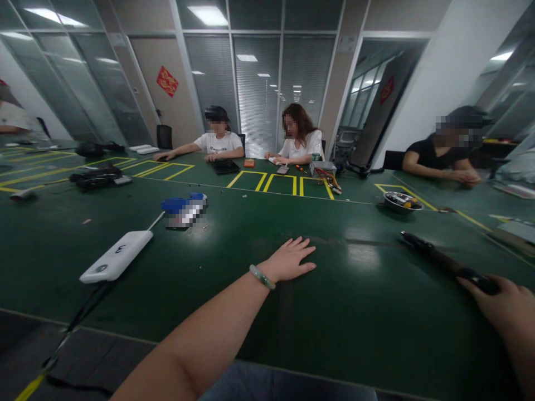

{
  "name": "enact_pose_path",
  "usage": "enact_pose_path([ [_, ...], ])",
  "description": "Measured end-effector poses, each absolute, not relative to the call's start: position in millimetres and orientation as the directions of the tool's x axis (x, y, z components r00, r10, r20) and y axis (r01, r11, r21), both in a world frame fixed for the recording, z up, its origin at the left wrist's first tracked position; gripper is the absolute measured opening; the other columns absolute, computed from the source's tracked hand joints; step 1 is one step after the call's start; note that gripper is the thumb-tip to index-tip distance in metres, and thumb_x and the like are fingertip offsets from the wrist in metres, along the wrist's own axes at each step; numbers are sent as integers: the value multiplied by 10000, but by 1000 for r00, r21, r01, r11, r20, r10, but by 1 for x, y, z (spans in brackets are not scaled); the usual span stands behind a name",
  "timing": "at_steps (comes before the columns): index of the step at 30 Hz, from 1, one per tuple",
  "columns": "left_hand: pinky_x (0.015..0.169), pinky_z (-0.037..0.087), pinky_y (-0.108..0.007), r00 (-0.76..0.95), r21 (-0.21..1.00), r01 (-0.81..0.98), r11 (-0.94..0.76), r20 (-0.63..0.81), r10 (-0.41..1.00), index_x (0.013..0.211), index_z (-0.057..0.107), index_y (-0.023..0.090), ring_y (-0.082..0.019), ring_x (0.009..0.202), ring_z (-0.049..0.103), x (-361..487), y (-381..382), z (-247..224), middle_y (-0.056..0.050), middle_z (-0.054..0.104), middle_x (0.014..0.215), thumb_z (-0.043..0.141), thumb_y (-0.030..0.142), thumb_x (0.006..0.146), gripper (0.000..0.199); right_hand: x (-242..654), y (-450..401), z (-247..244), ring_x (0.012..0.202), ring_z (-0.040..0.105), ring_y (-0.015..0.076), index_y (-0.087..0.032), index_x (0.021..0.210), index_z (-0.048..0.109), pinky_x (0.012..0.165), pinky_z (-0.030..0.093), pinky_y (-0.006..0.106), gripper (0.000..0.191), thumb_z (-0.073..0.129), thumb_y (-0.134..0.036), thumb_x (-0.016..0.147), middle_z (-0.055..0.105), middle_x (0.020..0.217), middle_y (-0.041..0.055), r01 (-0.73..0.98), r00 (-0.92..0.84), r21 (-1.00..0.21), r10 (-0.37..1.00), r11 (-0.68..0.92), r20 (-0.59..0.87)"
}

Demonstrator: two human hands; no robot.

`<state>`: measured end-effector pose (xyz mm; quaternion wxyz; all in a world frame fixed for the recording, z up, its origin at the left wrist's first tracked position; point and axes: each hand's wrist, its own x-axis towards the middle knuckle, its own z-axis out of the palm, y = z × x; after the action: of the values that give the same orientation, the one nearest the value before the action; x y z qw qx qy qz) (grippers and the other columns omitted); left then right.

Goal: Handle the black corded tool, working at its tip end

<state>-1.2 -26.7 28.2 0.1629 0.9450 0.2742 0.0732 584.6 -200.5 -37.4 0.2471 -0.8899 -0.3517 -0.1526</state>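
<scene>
Gripping one end of a black tool (438, 256), a worker's right hand (501, 305) is seen at two o'clock over a green table (355, 312) in the head view. The thumb lies along the handle; the other fingers are mostly hidden, and from where I stand the kind of tool cannot be told. Its tip points toward ten o'clock, near a metal bowl (401, 209) of small items at one o'clock. The left hand (292, 260) lies palm down at twelve o'clock, fingers spread and holding nothing, a bangle (262, 277) at its wrist. At ten o'clock sits a white box (119, 257), well apart from both hands. Across the table at one o'clock, a co-worker (430, 153) in black sits with hands together. The step in hand appears to be holding the tool off to one side while the left hand braces on the tabletop. Any next move with it, I judge, calls for a sure hold on the handle and a tip kept clear of the bowl.
</scene>
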Motion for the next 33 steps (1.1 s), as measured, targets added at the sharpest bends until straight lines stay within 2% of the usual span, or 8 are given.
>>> enact_pose_path([
  [4,1190,122,-454,829,344,503,-793,69,555,1515,230,328,-241,1480,97,0,-27,26,3,149,1604,256,657,951,653,547,-204,-11,1154,446,497,-284,1275,603,751,272,621,808,506,-816,674,504,1214,304,612,788,-340,517,-714,335],
  [10,1184,151,-476,817,340,506,-793,105,566,1525,202,297,-256,1473,135,5,-27,24,-46,190,1594,261,645,958,668,478,-198,14,1078,522,382,-263,1218,613,807,400,495,593,561,-656,778,544,1201,151,691,721,-245,624,-680,302],
  [16,1198,136,-456,780,263,491,-831,292,553,1545,58,268,-244,1481,84,12,-36,33,-54,122,1609,395,582,949,753,371,-152,21,1032,523,256,-264,1171,614,844,385,358,425,656,-490,814,562,1109,56,885,451,-279,839,-374,305],
  [22,1207,92,-450,774,149,490,-859,379,507,1541,90,254,-248,1484,53,10,-38,37,-55,118,1610,559,508,880,849,230,-87,23,1085,474,247,-269,1180,586,925,342,387,458,713,-465,786,531,1133,41,916,181,-398,941,-56,285],
  [26,1205,70,-459,748,119,552,-825,367,553,1537,117,239,-253,1471,150,1,-33,37,-68,178,1598,573,355,858,826,170,-61,25,1130,452,270,-237,1300,497,977,330,451,545,654,-459,828,508,1186,77,878,-3,-467,976,108,220],
  [29,1197,103,-459,732,122,580,-805,357,581,1536,108,259,-248,1441,254,-4,-30,38,-60,190,1596,552,281,855,813,161,-63,32,1237,403,259,-216,1405,387,1044,313,431,643,641,-372,835,438,1321,101,809,-168,-513,949,287,265],
  [31,1183,157,-453,718,138,592,-794,356,598,1535,107,273,-242,1426,288,-4,-29,39,-62,215,1589,546,314,877,792,170,-75,41,1280,376,247,-216,1416,380,1078,300,402,654,644,-358,834,401,1369,104,813,-181,-477,924,334,338],
  [33,1165,203,-448,705,154,602,-784,358,612,1525,162,274,-240,1402,330,-3,-27,38,-73,309,1553,548,383,897,745,185,-91,52,1221,441,250,-218,1317,492,1060,330,405,522,646,-358,838,467,1296,98,883,-123,-392,935,257,333],
])
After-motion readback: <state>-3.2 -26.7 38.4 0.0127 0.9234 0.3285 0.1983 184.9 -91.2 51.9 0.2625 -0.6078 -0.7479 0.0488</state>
